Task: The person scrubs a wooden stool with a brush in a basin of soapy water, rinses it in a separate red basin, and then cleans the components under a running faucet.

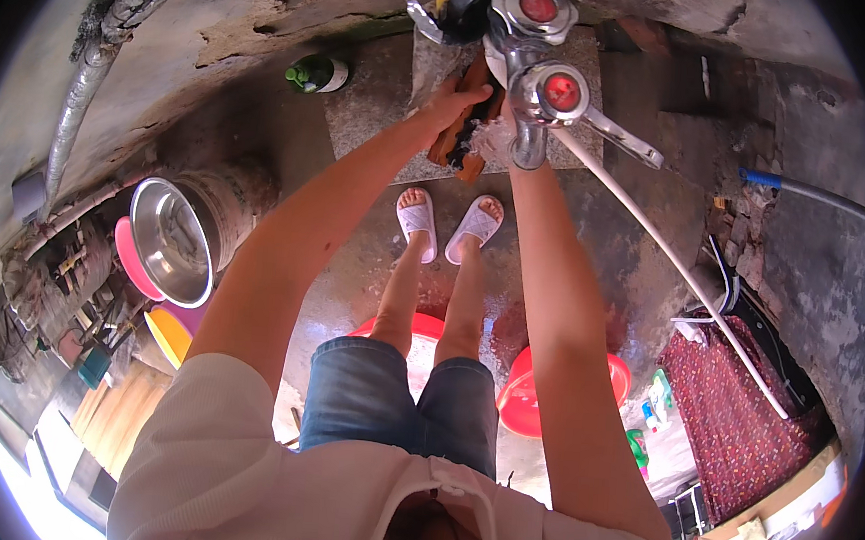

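My left hand (455,104) grips the left side of a long brown object (450,142), seemingly wooden, with a dark strip down its middle. Its thumb lies across the top. Most of my right hand (508,111) is hidden behind a chrome tap (531,115), at the object's right side; its grip does not show. Clear water (493,140) splashes over the object's near part, below the spout. Two round tap handles with red centres, an upper one (535,6) and a lower one (563,92), face up.
A green bottle (317,74) stands by the wall at left. Steel basin (172,243) leans among coloured basins. Red tubs sit behind my legs, one at right (525,401). A white pole (666,267) slants rightward from the tap towards a patterned dark-red cloth (738,419).
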